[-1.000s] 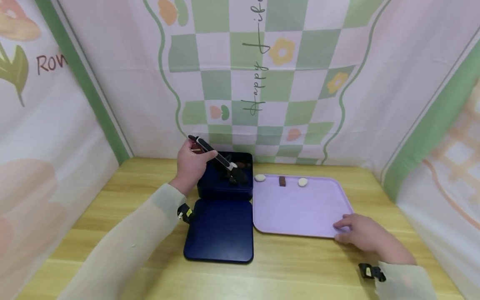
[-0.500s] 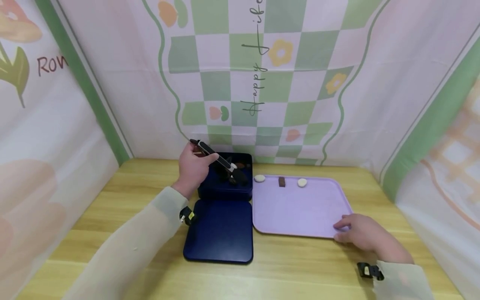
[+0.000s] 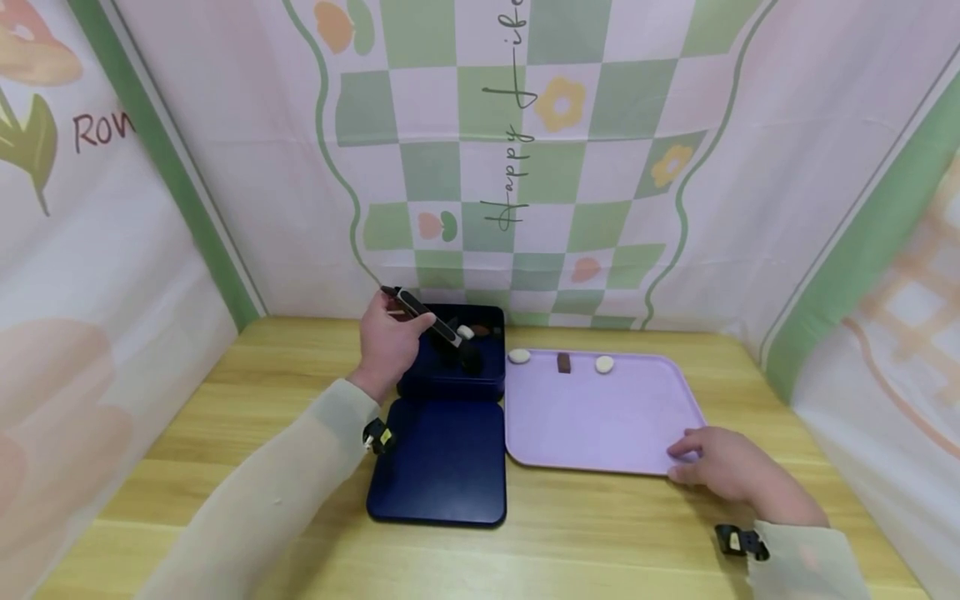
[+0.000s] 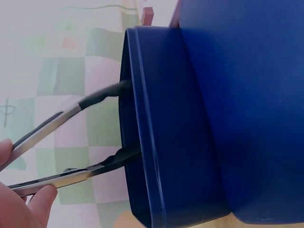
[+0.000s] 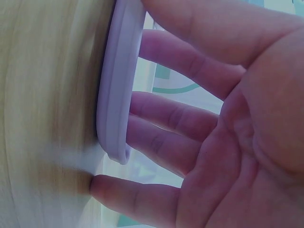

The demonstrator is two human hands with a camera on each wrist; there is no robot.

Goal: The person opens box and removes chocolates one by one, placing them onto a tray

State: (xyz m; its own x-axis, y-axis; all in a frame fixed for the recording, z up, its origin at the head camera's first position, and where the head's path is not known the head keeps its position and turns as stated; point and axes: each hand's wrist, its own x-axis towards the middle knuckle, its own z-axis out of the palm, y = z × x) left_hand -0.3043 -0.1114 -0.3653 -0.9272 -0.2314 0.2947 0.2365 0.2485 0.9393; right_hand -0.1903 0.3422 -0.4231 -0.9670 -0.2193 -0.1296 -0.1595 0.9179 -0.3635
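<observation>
My left hand holds a pair of tongs with black tips and silver arms, slanting down into a navy-blue box. In the left wrist view the tongs' arms are spread apart, with thumb and fingers on opposite arms; their tips are hidden behind the box wall. A white piece and a brown piece show inside the box. My right hand rests on the near right corner of a lilac tray, fingers over the rim and little finger on the table.
Along the tray's far edge lie two white oval pieces and, between them, a small brown block. A flat navy lid lies in front of the box. A patterned curtain rises behind the wooden table.
My left hand has shifted slightly right and toward me. The tongs' tips sit lower in the box and the tongs look narrower from the head view. My right hand stays at the tray corner.
</observation>
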